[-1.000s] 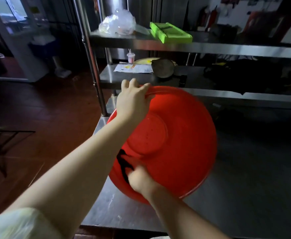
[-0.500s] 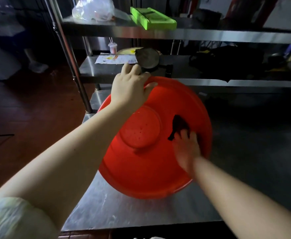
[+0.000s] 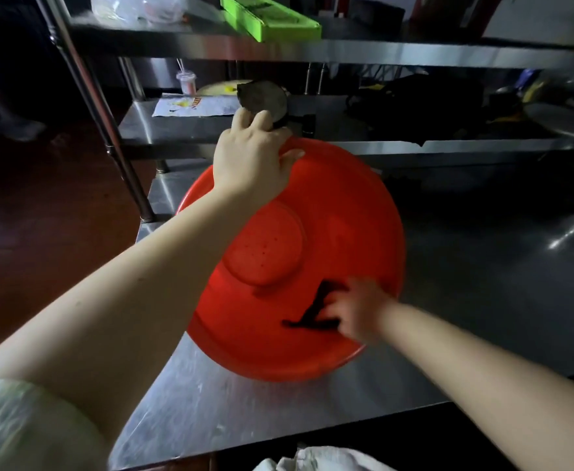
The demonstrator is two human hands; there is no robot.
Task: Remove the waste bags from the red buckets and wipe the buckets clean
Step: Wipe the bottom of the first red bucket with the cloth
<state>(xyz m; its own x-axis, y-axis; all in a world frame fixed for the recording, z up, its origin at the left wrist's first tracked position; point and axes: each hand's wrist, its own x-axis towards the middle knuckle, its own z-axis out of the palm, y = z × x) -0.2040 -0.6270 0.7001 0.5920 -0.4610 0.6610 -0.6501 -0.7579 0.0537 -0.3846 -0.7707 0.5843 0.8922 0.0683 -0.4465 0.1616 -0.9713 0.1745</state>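
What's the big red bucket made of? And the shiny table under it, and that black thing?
Red bucket: probably plastic, smooth and slightly glossy, with a moulded round base. Table: likely stainless steel, brushed grey with streaky reflections. Black thing under the right hand: seems a soft cloth, limp and crumpled, though blur leaves it unsure.

One red bucket (image 3: pixel 340 212), one dark cloth (image 3: pixel 312 312), two hands: left hand (image 3: pixel 251 158), right hand (image 3: pixel 358 311); one green tray (image 3: pixel 272 20), one plastic bag (image 3: pixel 139 6).

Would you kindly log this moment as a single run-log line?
step: wipe | left hand: grips rim of tilted red bucket | right hand: holds dark cloth against bucket | bucket rests on steel table
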